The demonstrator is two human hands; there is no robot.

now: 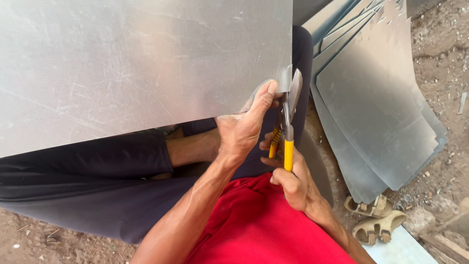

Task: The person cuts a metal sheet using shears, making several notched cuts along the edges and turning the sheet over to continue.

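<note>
- The metal sheet lies across the person's lap, its lower right corner close to the body, so both hands can reach the edge without stretching.
- The left hand grips the sheet's lower edge near that corner, thumb pressed flat on top and the other fingers tucked underneath; this looks meant to steady the sheet beside the cut.
- The right hand is wrapped around the yellow handles of the tin snips, fingers curled tight, squeezing them.
- The snips point away from the body, blades meeting the sheet's right edge just beside the left thumb, so the hold sits right next to the bite.
- A stack of cut metal sheets lies on the dirt ground to the right, within arm's reach.
- A pair of sandals rests on the ground by the stack's near corner.
- The person sits cross-legged in dark trousers and a red shirt, legs propping the sheet.
</note>
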